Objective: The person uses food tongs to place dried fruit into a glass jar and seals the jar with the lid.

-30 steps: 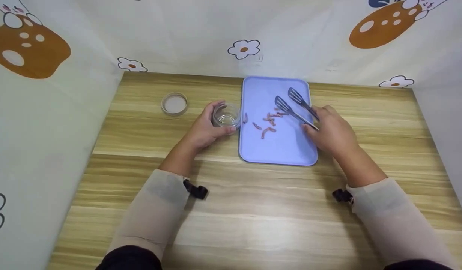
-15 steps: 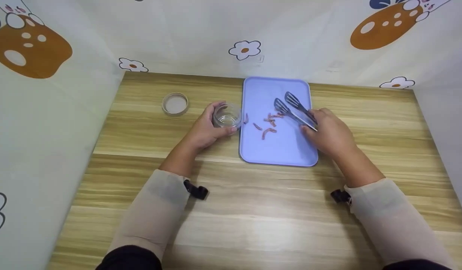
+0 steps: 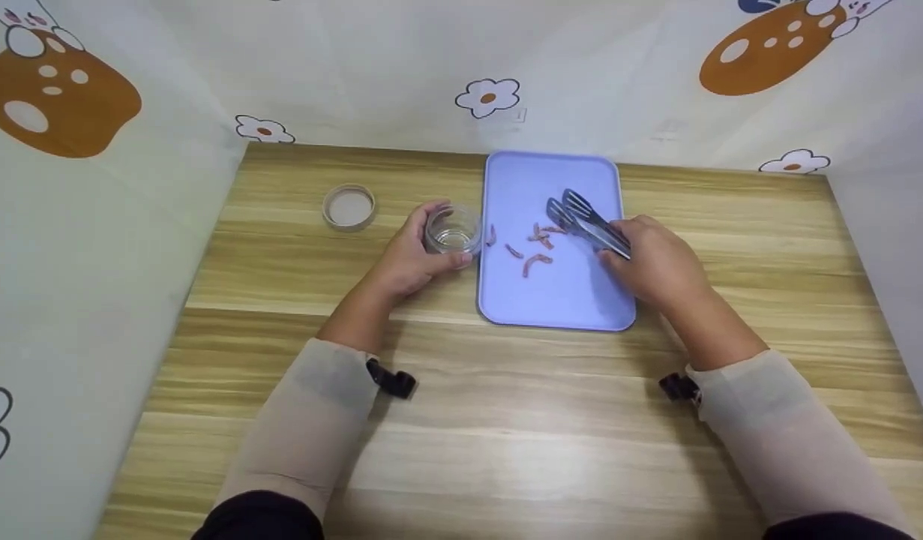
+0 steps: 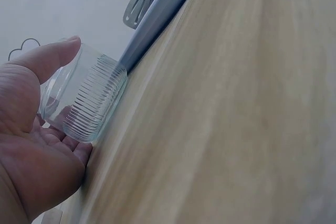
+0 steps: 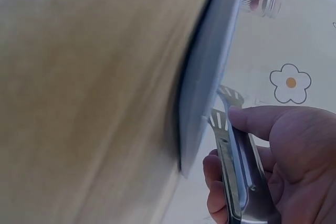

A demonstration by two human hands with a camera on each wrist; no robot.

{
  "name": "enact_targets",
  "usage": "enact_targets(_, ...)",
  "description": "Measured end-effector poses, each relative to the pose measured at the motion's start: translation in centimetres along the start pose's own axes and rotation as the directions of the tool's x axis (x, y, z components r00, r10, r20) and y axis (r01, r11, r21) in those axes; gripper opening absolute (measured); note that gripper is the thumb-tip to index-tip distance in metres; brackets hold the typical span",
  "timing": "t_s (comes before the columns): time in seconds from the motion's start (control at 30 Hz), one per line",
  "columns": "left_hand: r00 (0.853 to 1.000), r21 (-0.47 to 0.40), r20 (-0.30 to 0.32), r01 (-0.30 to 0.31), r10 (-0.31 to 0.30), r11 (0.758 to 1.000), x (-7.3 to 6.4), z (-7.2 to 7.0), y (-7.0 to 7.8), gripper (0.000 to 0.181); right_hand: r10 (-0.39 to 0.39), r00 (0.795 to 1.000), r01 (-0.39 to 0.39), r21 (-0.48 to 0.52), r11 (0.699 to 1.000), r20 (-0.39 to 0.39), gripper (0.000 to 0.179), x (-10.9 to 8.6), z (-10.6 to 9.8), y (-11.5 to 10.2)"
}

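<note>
My left hand (image 3: pixel 416 259) grips a clear glass jar (image 3: pixel 454 229), thumb on the near side and fingers round the far side. The jar stands upright and uncovered on the table, by the left edge of a blue tray (image 3: pixel 555 304). In my right hand (image 3: pixel 662 262) is a pair of slotted metal tongs (image 5: pixel 244 177), held between thumb and fingers. Their two slotted heads lie close together above the tray, at the right end of several small reddish-brown curved pieces (image 3: pixel 537 261), perhaps dried chillies or shrimp. Whether a piece sits between the heads is hidden.
A round lid (image 3: pixel 349 208) lies to the left of the jar on the wooden table (image 3: pixel 491 420). Behind the table rises a pale wall covering (image 3: pixel 386 67) with printed flowers. Similar walls flank both sides.
The tongs' heads have drawn closer together, and my right hand has shifted slightly left. My left hand and the jar have stayed in place.
</note>
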State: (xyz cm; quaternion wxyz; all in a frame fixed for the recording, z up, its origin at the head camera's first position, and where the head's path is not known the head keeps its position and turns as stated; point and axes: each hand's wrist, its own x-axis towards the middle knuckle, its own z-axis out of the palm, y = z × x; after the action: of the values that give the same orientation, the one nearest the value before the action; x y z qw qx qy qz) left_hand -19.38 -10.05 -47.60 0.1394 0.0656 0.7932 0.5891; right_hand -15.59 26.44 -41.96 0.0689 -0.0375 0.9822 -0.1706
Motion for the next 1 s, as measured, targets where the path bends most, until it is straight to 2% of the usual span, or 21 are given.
enact_targets(0.4,1.0,-0.01,-0.011,0.006,-0.006,1.0,-0.08,-0.04,-0.03,0.096,-0.004,1.0,0.004,-0.03,1.0,-0.014,0.036,0.12,-0.88,-0.39)
enact_targets(0.73,1.0,-0.004,-0.003,-0.002,0.002,1.0,-0.03,0.02,-0.03,0.096,-0.004,1.0,0.003,-0.028,1.0,-0.025,0.038,-0.14,-1.03,-0.33)
enact_targets(1.0,1.0,0.032,-0.002,0.027,-0.027,0.999,0.1,0.02,0.02,0.097,0.006,0.999,-0.006,-0.018,1.0,-0.041,0.04,-0.26,-0.9,-0.08)
